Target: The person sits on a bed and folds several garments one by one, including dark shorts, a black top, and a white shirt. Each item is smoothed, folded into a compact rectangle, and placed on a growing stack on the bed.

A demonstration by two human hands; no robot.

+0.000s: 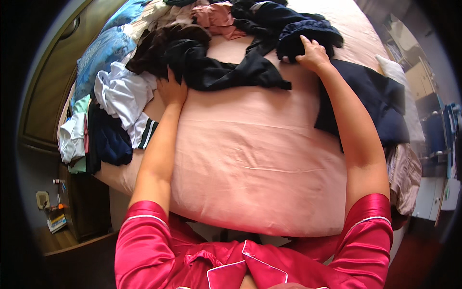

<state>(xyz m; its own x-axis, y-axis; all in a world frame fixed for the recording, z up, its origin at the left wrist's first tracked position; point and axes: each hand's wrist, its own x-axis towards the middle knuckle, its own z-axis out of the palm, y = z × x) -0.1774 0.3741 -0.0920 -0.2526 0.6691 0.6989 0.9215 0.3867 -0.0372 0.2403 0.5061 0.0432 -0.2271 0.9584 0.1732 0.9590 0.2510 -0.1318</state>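
My left hand [172, 89] lies against the near edge of a crumpled black garment [220, 74], fingers apart; one finger reaches over the dark cloth. Left of this hand is a white shirt [124, 90], with a dark-and-white striped band [147, 133] beneath my forearm. Over on the right, my right hand [313, 54] touches a navy garment with a gathered edge [306, 30]. Its fingers rest on the cloth, and whether they grip it is unclear. A flat navy cloth [368, 97] spreads beneath and beside my right forearm.
A pink sheet [252, 144] covers the bed. Farther back lie a dark brown garment [177, 34], a pink garment [216, 18] and blue patterned fabric [104, 54]. Folded clothes [74, 137] and a navy bundle [113, 141] sit at the left edge. A beige satin cloth [404, 177] hangs at the right.
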